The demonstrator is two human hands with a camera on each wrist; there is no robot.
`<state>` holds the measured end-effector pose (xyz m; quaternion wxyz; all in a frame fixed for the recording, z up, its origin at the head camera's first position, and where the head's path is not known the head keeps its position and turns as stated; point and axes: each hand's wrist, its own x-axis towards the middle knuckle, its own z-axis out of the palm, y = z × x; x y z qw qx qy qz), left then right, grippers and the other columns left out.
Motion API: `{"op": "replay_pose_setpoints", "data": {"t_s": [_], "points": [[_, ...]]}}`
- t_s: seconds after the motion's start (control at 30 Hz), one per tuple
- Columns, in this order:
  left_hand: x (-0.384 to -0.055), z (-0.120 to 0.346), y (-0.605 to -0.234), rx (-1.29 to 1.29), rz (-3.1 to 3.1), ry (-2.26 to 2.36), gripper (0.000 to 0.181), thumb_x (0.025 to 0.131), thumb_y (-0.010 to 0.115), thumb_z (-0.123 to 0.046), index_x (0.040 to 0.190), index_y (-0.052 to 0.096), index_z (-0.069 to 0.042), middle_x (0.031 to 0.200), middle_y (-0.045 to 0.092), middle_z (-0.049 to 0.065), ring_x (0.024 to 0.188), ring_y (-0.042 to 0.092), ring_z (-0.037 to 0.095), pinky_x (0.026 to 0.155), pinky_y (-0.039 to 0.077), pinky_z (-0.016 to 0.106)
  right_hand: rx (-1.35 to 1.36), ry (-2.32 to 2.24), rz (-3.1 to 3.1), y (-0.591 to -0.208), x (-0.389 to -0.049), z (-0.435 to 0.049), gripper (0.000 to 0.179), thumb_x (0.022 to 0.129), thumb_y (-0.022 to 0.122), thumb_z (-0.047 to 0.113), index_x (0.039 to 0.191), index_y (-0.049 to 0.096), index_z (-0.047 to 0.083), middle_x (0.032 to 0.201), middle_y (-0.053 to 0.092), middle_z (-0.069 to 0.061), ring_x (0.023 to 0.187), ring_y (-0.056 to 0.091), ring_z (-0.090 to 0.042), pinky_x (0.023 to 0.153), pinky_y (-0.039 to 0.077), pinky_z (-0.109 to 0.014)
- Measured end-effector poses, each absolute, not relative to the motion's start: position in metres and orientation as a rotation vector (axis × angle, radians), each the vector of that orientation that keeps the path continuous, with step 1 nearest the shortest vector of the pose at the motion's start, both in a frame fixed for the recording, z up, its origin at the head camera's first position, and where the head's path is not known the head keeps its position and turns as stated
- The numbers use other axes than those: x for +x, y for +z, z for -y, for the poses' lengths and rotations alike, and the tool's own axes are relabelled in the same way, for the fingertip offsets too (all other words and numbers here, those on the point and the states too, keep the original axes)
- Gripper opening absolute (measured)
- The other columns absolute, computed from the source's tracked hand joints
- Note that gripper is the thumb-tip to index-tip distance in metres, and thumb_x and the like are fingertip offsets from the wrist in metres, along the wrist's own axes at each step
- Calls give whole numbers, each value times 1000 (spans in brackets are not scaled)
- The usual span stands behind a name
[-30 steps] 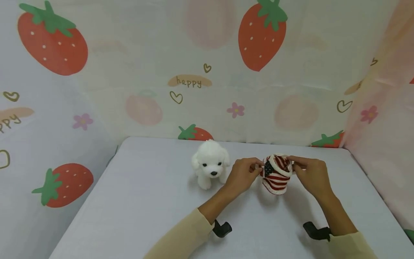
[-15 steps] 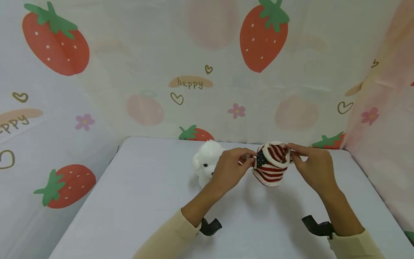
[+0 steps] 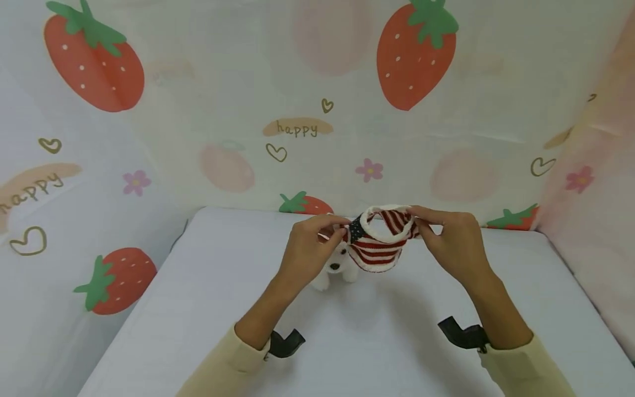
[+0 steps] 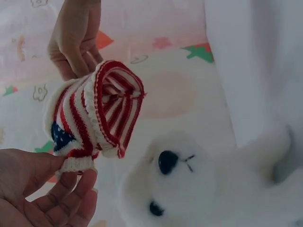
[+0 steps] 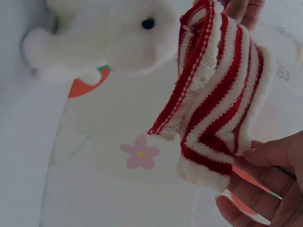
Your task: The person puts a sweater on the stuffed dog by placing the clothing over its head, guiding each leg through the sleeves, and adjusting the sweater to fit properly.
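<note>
A small knitted doll sweater [image 3: 376,248], striped red and white with a starred blue patch, is held up above the table. My left hand [image 3: 310,248] pinches its left sleeve cuff between thumb and fingers. On the other side my right hand [image 3: 453,242] pinches the right sleeve. The white collar ring faces up in the head view, and the hem gapes in the left wrist view. Behind my left hand and the sweater stands a white plush dog [image 4: 184,184], its head mostly covered in the head view; its eye [image 5: 148,23] shows in the right wrist view.
The white table [image 3: 198,275] backs onto a curtain [image 3: 223,82] printed with strawberries, which also hangs at both sides. A black wrist mount [image 3: 286,343] juts from the left wrist and another black mount [image 3: 463,332] from the right.
Both hands have lifted the sweater and carried it left, in front of the plush dog, which is now mostly covered. The collar has opened wider and turned upward.
</note>
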<state>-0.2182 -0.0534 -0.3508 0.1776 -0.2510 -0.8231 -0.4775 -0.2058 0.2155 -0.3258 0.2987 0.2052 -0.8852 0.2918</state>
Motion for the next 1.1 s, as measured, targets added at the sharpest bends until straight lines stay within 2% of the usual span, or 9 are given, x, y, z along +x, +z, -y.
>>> {"op": "replay_pose_setpoints", "data": {"t_s": [0.2,0.5,0.73,0.77,0.83,0.9,0.93,1.0,1.1], "points": [[-219,77,-344,-651,2293,-1347,18,95,72,-7,111,77,-12,91,72,-1,81,68,9,69,57,29,596,777,2360,-315,-215,-192,27,90,70,-4,114,78,5,92,77,-14,42,18,0,41,22,-26],[-220,102,-343,-507,2322,-1240,19,95,72,-11,113,77,-16,93,73,-2,85,70,14,66,56,31,595,828,2421,-318,-225,-167,26,93,69,2,117,76,7,98,77,-14,42,20,-6,41,22,-26],[-224,116,-356,-422,2354,-1227,18,96,72,-13,112,78,-15,91,72,-1,84,70,15,66,55,32,626,834,2544,-322,-233,-150,30,96,66,8,125,74,10,95,77,-12,44,30,-13,44,27,-28],[-224,117,-358,-419,2355,-1230,18,96,72,-13,113,78,-15,92,72,-1,84,70,15,66,55,32,643,839,2562,-323,-235,-149,31,97,66,7,127,73,11,99,77,-11,46,33,-15,45,30,-29],[-226,119,-361,-417,2355,-1236,18,96,72,-13,113,77,-15,92,71,-1,84,70,16,66,55,33,688,855,2578,-324,-238,-147,34,97,66,6,130,71,13,109,76,-10,59,56,-21,54,43,-33],[-227,121,-363,-409,2356,-1242,18,96,71,-13,113,78,-15,93,71,-1,84,70,15,66,55,33,740,891,2547,-327,-240,-148,39,96,66,3,134,68,13,122,72,-10,90,68,-28,74,54,-40],[-228,122,-365,-403,2357,-1244,18,96,72,-13,113,78,-15,93,71,-1,84,70,15,66,56,33,753,921,2504,-329,-240,-149,41,95,67,1,135,67,13,132,67,-10,107,67,-30,86,54,-45],[-229,124,-367,-395,2361,-1245,18,96,72,-13,113,78,-16,93,71,-1,84,70,15,67,56,33,716,983,2383,-333,-240,-152,42,94,68,-2,134,67,10,135,65,-10,127,58,-32,99,50,-51],[-229,126,-369,-393,2364,-1249,18,95,72,-14,113,78,-17,94,71,-1,84,70,14,66,56,33,507,1098,2191,-345,-238,-160,28,95,66,0,122,72,4,114,74,-10,106,68,-26,91,54,-37]]}}
